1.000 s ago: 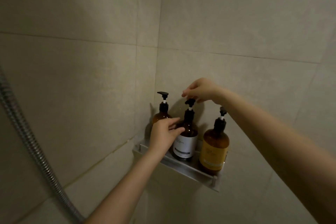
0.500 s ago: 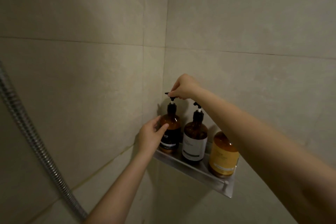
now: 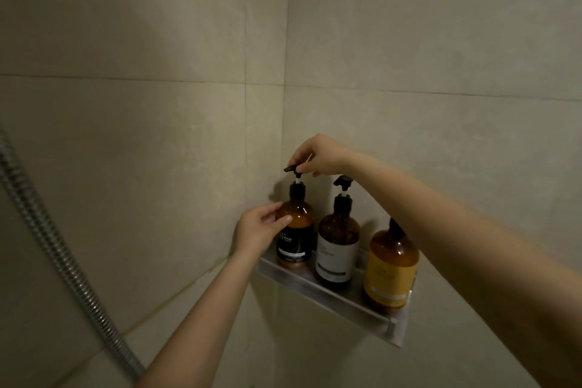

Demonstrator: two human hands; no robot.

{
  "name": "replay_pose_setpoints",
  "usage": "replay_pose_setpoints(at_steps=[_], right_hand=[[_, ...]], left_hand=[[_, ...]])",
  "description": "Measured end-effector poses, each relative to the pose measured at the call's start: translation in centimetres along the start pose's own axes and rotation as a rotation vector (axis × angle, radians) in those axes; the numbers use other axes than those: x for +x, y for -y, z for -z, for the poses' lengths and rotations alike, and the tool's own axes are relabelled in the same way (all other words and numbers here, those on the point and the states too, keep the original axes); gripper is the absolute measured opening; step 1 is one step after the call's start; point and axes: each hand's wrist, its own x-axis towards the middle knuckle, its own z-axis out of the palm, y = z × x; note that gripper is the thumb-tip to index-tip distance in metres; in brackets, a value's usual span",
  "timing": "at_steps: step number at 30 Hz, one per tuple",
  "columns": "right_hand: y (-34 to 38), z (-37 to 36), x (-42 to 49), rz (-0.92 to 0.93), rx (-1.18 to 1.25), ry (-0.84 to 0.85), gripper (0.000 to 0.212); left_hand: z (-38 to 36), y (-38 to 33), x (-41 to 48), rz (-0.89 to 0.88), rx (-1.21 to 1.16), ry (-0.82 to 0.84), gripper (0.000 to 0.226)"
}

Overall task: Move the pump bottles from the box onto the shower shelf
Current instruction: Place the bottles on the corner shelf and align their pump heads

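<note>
Three amber pump bottles stand upright in a row on the metal shower shelf [image 3: 324,291] in the tiled corner. The black-label bottle [image 3: 296,236] is at the left, the white-label bottle [image 3: 337,247] in the middle, the yellow-label bottle [image 3: 390,271] at the right. My left hand [image 3: 259,231] grips the shoulder of the black-label bottle. My right hand [image 3: 318,156] pinches that bottle's black pump head from above. My right forearm hides the pump of the yellow-label bottle. No box is in view.
A ribbed metal shower hose [image 3: 53,246] runs down the left wall. Beige tiled walls meet in a corner right behind the shelf. The shelf's right end [image 3: 398,329] sticks out past the yellow-label bottle.
Both hands shifted from the white-label middle bottle to the black-label left bottle. The pump head of the left bottle now points left. The view moved closer and rightward.
</note>
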Motion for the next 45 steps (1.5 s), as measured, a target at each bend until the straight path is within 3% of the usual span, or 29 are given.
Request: replay_pose_setpoints(at_steps=[4, 9, 14, 26, 36, 39, 45], right_hand=[[-0.5, -0.1, 0.2, -0.021, 0.047, 0.005, 0.026], [-0.8, -0.4, 0.9, -0.201, 0.154, -0.149, 0.039], [-0.1, -0.6, 1.5, -0.317, 0.137, -0.149, 0.037], [0.0, 0.1, 0.5, -0.292, 0.269, -0.079, 0.032], [0.0, 0.0, 0.1, -0.250, 0.154, -0.089, 0.034], [0.7, 1.0, -1.5, -0.166, 0.146, -0.258, 0.037], [-1.6, 3.1, -11.3, -0.078, 0.435, -0.701, 0.027]], left_hand=[[0.0, 0.2, 0.0, -0.014, 0.004, -0.001, 0.048], [0.0, 0.5, 0.0, -0.025, 0.008, 0.002, 0.049], [0.1, 0.6, -0.1, -0.019, 0.005, 0.004, 0.050], [-0.1, 0.9, 0.3, -0.026, -0.002, 0.017, 0.050], [-0.1, 1.1, 0.3, -0.019, 0.017, -0.002, 0.051], [-0.1, 1.0, 0.3, -0.033, 0.028, -0.007, 0.050], [0.2, 0.6, 0.7, -0.015, 0.067, 0.017, 0.048]])
